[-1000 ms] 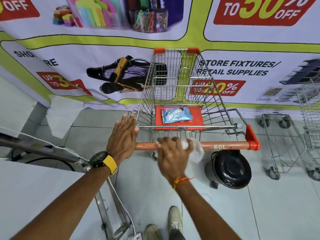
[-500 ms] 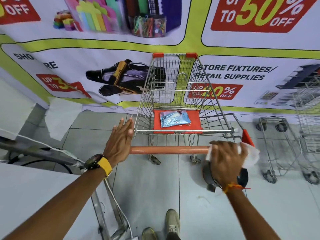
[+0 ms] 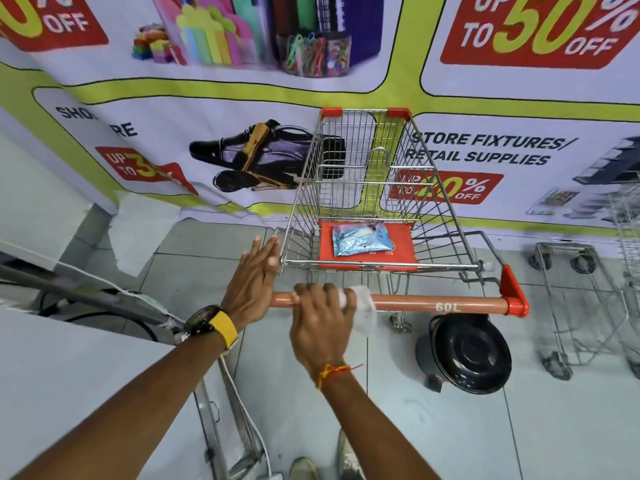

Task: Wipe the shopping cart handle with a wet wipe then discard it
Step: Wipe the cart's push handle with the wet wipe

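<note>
The right hand (image 3: pixel 320 322) is gripping a white wet wipe (image 3: pixel 363 308) around the orange cart handle (image 3: pixel 433 303) at centre frame, while the left hand (image 3: pixel 252 282) is lying flat and open, fingers extended, holding nothing, against the handle's left end. A blue wipes pack (image 3: pixel 360 239) is sitting on the cart's red seat flap (image 3: pixel 403 244) above.

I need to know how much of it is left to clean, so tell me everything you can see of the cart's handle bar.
The handle bar is a round, orange, plastic-looking tube running level across the near end of the wire cart. White "60L" print, upside down from this view, sits near its right end, which fits into a red corner bracket. The right hand grips it left of centre, pressing a white wet wipe round the tube. The left hand lies flat over its left end, hiding that part. The stretch between wipe and bracket is bare.
</note>
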